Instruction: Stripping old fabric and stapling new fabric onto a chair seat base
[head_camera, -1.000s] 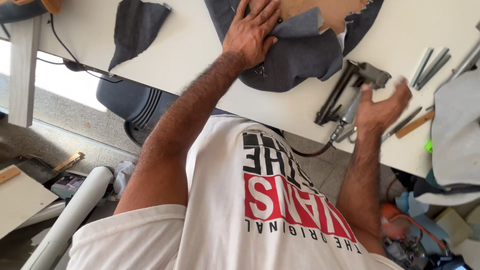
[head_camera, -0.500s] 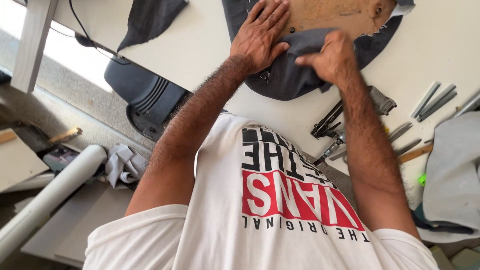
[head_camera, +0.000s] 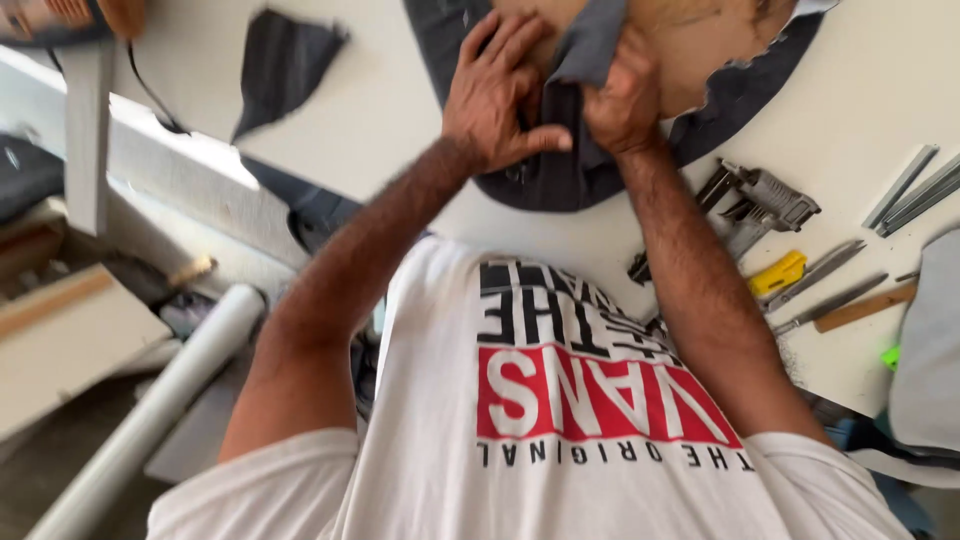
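Note:
A dark grey fabric (head_camera: 560, 180) wraps the edge of a brown rounded board (head_camera: 700, 40) on the white table (head_camera: 400, 120). My left hand (head_camera: 495, 95) presses and pinches a fold of the fabric near the table's front edge, thumb stretched towards the other hand. Right beside it, my right hand (head_camera: 622, 105) is closed on the same fold and lifts a flap of it over the board. The two hands almost touch. My white printed shirt fills the lower part of the view.
A metal staple gun (head_camera: 765, 200) lies right of my hands, with a yellow knife (head_camera: 778, 272), metal tools (head_camera: 825, 262), a wooden-handled tool (head_camera: 865, 305) and staple strips (head_camera: 905, 185). A dark fabric scrap (head_camera: 285, 65) lies left. A white roll (head_camera: 150, 410) leans below.
My right hand left the staple gun's side and came over to the fabric, then closed on its fold. My left hand stayed on the fabric and curled tighter.

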